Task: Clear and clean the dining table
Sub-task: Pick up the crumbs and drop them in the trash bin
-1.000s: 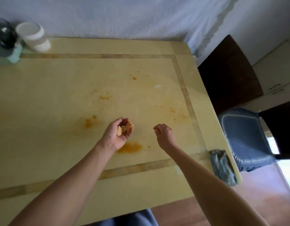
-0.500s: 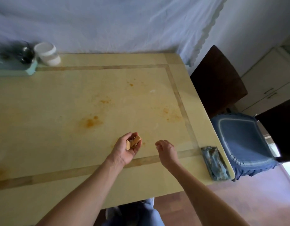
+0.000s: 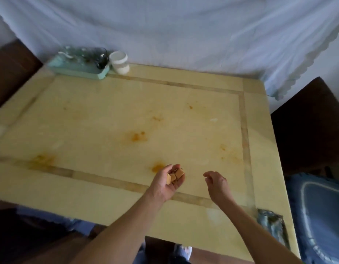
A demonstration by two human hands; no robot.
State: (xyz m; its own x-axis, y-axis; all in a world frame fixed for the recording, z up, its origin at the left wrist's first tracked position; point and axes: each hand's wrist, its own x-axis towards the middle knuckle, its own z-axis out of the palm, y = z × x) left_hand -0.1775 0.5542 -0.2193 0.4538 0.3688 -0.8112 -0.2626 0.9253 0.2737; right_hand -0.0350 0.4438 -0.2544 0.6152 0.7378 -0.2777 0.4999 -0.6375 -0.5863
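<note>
The cupped left hand [image 3: 167, 184] cradles about three tan square cracker pieces [image 3: 174, 177], axes unclear. The right hand [image 3: 218, 184], at its 3 o'clock, holds nothing, fingers loosely curled over the stained yellow table [image 3: 107, 115].

A pale cloth [image 3: 165, 29] with a scalloped right edge hangs behind the scene, covering the far wall. At right stands a dark wooden chair [image 3: 307, 126]; a blue seat cushion [image 3: 321, 216] with a lighter piped outline lies just below it. A second dark chair back [image 3: 10, 67] shows at upper left. Reddish-brown floor [image 3: 212, 257] appears along the bottom edge, and a blurred light shoe [image 3: 182, 251] shows there too.
</note>
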